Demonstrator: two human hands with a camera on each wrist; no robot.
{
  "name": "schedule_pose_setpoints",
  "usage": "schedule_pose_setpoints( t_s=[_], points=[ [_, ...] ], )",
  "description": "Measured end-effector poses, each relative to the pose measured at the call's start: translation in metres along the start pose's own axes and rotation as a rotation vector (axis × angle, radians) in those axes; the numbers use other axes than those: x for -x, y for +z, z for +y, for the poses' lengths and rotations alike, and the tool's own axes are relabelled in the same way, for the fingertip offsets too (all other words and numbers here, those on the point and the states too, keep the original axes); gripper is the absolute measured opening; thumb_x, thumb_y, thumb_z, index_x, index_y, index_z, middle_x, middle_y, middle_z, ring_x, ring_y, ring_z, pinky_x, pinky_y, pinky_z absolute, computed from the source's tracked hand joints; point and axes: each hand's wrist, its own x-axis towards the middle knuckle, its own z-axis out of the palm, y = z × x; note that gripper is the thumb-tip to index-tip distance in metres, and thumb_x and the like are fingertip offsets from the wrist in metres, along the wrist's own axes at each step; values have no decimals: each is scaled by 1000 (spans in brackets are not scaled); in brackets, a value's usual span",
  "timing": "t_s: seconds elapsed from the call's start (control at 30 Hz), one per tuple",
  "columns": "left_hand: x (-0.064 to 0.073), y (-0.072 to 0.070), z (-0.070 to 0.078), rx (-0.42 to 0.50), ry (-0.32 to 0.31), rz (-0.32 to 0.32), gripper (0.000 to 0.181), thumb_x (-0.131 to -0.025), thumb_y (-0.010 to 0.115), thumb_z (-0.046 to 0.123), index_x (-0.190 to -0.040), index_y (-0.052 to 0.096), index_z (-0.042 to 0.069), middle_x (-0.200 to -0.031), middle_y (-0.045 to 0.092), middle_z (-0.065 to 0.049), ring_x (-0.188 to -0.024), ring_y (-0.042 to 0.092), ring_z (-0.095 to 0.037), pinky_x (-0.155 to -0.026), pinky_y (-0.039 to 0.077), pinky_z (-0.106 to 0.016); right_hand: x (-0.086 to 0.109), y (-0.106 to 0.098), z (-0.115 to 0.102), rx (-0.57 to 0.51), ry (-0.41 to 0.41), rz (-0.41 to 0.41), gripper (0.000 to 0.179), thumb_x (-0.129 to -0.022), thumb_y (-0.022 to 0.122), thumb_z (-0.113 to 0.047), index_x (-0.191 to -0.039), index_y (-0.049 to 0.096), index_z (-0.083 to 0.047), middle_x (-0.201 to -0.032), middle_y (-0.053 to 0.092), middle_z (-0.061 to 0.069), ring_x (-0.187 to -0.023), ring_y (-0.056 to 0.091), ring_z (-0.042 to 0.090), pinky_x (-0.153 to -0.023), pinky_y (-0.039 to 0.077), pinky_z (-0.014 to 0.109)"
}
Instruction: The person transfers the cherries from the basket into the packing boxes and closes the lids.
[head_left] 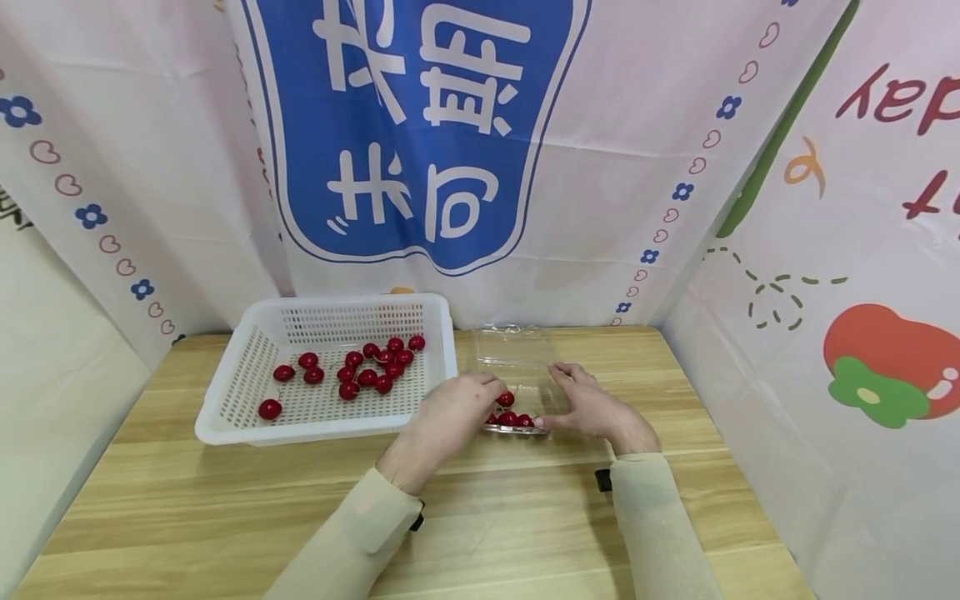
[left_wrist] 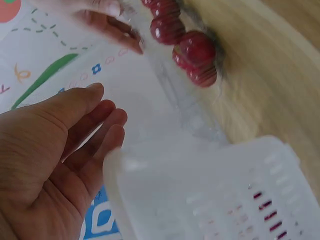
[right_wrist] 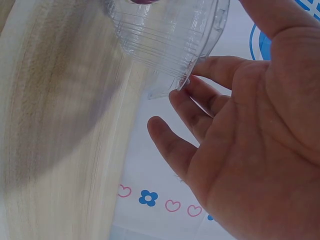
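A clear plastic clamshell box (head_left: 517,392) lies on the table with its lid raised at the back. Several red cherries (head_left: 507,418) are inside, mostly along its front side. My left hand (head_left: 453,412) hovers over the box's left edge, and in the left wrist view the left hand (left_wrist: 65,145) has loosely bent fingers with nothing between them. My right hand (head_left: 592,406) holds the box's right side, thumb at the front corner. In the right wrist view, fingers of the right hand (right_wrist: 235,110) touch the clear wall (right_wrist: 165,45); the thumb tip is out of sight there.
Left of the box stands a white perforated plastic basket (head_left: 337,429) with several more cherries (head_left: 367,377) spread over its floor. Both rest on a wood-grain table (head_left: 247,508). A printed cloth (head_left: 600,217) hangs behind and along the sides.
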Motion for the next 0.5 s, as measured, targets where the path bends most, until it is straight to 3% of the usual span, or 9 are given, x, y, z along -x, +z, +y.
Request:
schedule_pose_setpoints(
  t_s=[0.17, 0.5],
  points=[
    [8, -11, -12, 37, -32, 39, 26, -106, 85, 7, -132, 83, 10, -134, 87, -8, -123, 85, -30, -106, 73, -42, 0, 0, 0, 12, 1, -1, 118, -102, 92, -47, -185, 23, 0, -192, 24, 29, -177, 28, 57, -143, 32, 77],
    [32, -33, -49, 18, -121, 117, 24, -109, 85, 13, -131, 84, 7, -134, 87, -10, -126, 83, -33, -112, 71, -50, 1, 0, -1, 6, 6, -3, 118, -102, 92, -48, -185, 22, 0, -193, 23, 29, -178, 26, 57, -143, 31, 78]
  ],
)
